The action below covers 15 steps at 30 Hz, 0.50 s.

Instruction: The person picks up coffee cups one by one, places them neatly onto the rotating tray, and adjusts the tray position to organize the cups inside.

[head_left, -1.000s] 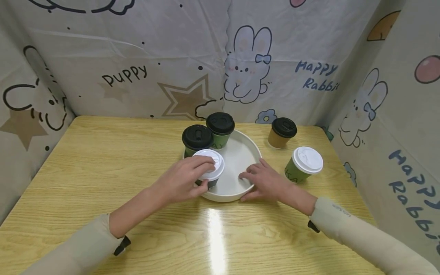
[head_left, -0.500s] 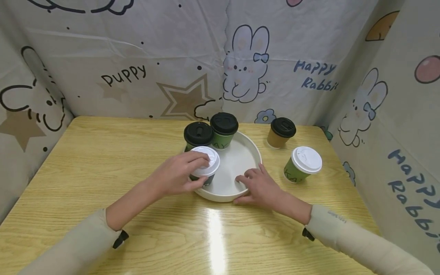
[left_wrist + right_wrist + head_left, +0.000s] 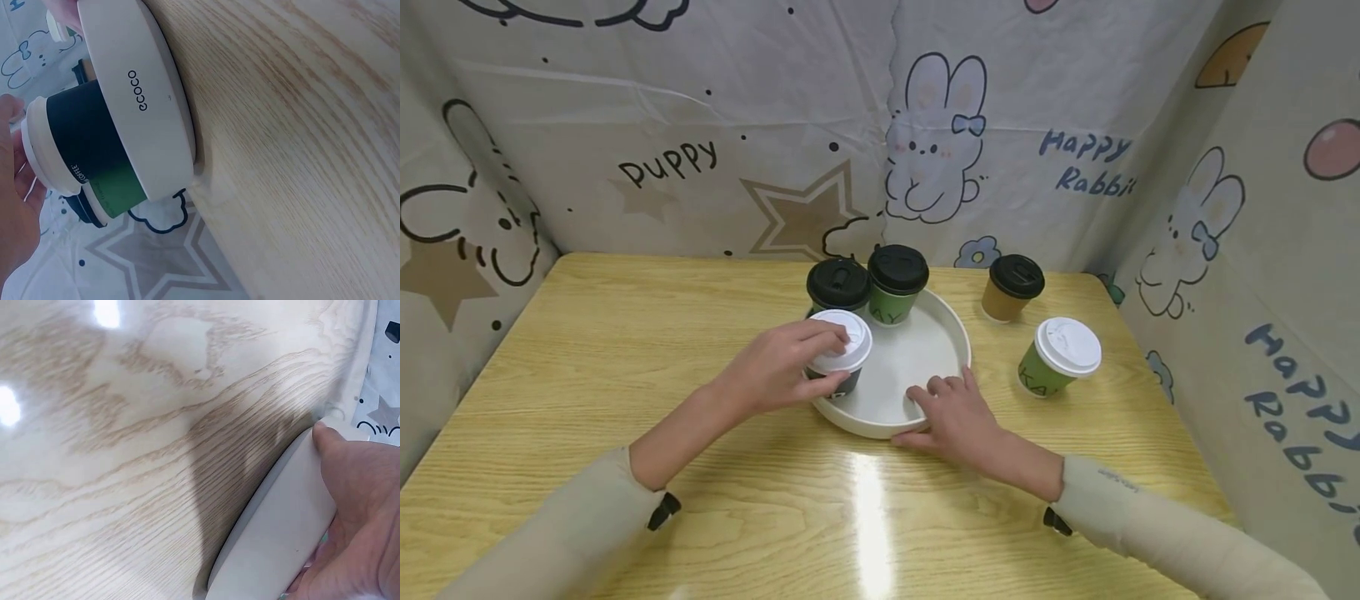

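Note:
My left hand (image 3: 775, 367) grips the white lid of a dark paper coffee cup (image 3: 854, 358), its thumb low on the near side and its fingers over the top. That cup stands upright at the left of a round white tray (image 3: 902, 367); the left wrist view shows the tray's side (image 3: 140, 106) lettered "ecoco". Behind it on the tray stand two black-lidded green cups, one left (image 3: 838, 283) and one right (image 3: 898, 275). My right hand (image 3: 958, 425) holds the tray's front right rim, thumb outside and fingers inside, thumb along the wall in the right wrist view.
Right of the tray, a brown cup with a black lid (image 3: 1013, 287) stands toward the back of the wooden table (image 3: 640, 333). Nearer stands a green cup with a white lid (image 3: 1054, 362). Printed cloth walls (image 3: 805, 108) rise behind the table and at both sides.
The tray has turned clockwise seen from above. The white-lidded dark cup and my left hand have shifted left and back, the black-lidded cups right, and my right hand left and toward the front.

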{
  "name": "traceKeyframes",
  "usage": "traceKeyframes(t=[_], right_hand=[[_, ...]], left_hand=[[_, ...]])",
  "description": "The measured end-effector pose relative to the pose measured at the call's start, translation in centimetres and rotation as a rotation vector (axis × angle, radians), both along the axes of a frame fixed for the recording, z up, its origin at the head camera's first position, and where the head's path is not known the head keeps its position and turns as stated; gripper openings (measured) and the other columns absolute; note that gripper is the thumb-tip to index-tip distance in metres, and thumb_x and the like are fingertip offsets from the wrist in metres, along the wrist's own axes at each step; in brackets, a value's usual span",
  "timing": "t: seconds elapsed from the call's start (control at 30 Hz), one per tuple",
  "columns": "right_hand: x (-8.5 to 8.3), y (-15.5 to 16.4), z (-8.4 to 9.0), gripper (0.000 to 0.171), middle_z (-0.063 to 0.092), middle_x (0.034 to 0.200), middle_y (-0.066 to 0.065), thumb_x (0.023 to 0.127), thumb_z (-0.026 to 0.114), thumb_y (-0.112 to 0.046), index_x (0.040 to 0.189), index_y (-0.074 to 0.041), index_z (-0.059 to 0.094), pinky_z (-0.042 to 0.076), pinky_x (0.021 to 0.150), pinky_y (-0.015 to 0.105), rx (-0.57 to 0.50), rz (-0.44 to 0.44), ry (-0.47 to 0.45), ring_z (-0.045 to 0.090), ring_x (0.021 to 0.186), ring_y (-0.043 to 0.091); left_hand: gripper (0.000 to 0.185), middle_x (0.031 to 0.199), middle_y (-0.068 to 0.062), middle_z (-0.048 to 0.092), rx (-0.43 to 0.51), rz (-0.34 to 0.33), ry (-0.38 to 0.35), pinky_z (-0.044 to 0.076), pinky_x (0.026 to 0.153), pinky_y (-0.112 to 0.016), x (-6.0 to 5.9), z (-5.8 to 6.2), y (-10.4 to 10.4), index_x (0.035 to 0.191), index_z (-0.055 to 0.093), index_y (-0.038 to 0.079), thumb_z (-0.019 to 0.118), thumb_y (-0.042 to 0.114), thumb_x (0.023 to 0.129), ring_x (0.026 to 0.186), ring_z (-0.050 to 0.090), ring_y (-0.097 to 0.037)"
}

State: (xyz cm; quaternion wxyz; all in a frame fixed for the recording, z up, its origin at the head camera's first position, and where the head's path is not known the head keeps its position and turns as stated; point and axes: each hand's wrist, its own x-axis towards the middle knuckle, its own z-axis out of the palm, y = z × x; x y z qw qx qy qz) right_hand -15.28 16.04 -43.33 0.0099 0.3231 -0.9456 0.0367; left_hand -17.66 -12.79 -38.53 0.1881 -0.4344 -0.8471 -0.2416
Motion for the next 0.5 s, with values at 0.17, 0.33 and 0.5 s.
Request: traceKeyframes(t=[0.17,0.33,0.5], right_hand=[[0.22,-0.34,0.17,0.065,0.063,0.099,0.013,0.080,0.071,-0.064,0.118,-0.011,0.066,0.032,0.101,0.068,0.007,-0.010,0.006,0.061,0.094,0.040],[0.34,-0.52,0.19,0.065,0.063,0.098,0.012,0.082,0.069,-0.065,0.118,-0.012,0.067,0.033,0.098,0.065,0.009,-0.009,0.000,0.061,0.092,0.038],[0.49,-0.59,0.16,0.064,0.062,0.096,0.011,0.082,0.069,-0.066,0.116,-0.012,0.067,0.035,0.095,0.063,0.003,-0.004,0.019,0.061,0.089,0.037]], left_hand=[[0.028,0.114,-0.008,0.068,0.000,0.018,-0.012,0.056,0.086,-0.039,-0.03,0.00,-0.06,0.101,0.067,0.007,0.081,0.023,0.083,0.102,0.066,-0.024],[0.026,0.111,-0.008,0.069,0.011,0.037,-0.007,0.057,0.083,-0.038,-0.06,-0.10,-0.04,0.098,0.068,0.008,0.082,0.024,0.082,0.100,0.067,-0.024],[0.027,0.109,-0.008,0.069,0.024,0.047,0.001,0.057,0.083,-0.038,-0.15,-0.20,0.04,0.097,0.068,0.007,0.083,0.024,0.082,0.098,0.067,-0.024]])
